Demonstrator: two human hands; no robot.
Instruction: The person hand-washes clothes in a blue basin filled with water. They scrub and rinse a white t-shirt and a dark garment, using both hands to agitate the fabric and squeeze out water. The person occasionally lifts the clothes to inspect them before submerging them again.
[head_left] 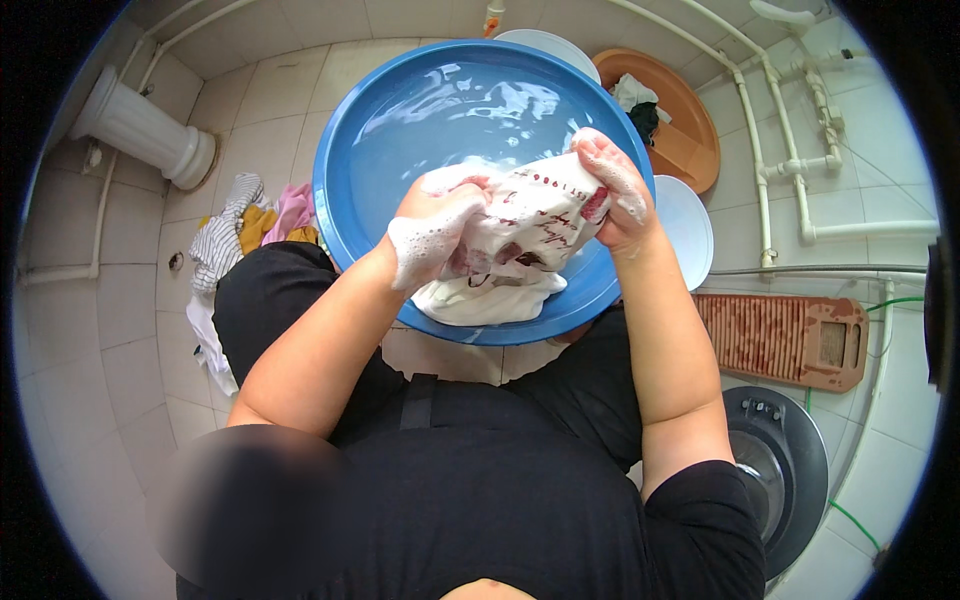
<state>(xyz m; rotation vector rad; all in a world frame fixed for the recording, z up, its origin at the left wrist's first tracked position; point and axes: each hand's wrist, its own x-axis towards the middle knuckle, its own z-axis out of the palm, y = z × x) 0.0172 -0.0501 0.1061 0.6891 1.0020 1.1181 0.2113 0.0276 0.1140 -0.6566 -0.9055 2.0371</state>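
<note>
Between my two hands a wet white printed garment (540,215) is stretched above a large blue basin (335,215) of water. Soap suds cover my left hand (430,225), whose fingers are closed on the cloth's left side. My right hand (620,190), also sudsy, grips the upper right end of it, near a dark red printed patch. The cloth bears dark lettering and red-brown marks. Its lower part hangs in folds over the basin's near rim; I cannot tell exactly what kind of garment it is.
Left of the basin lies a heap of clothes (245,225), striped, yellow and pink. An orange-brown basin (695,110) with cloth in it stands far right, near white lids or basins (685,235). A brown washboard (785,340) lies right, above a dark round tub (800,470). White pipes (795,150) line the wall.
</note>
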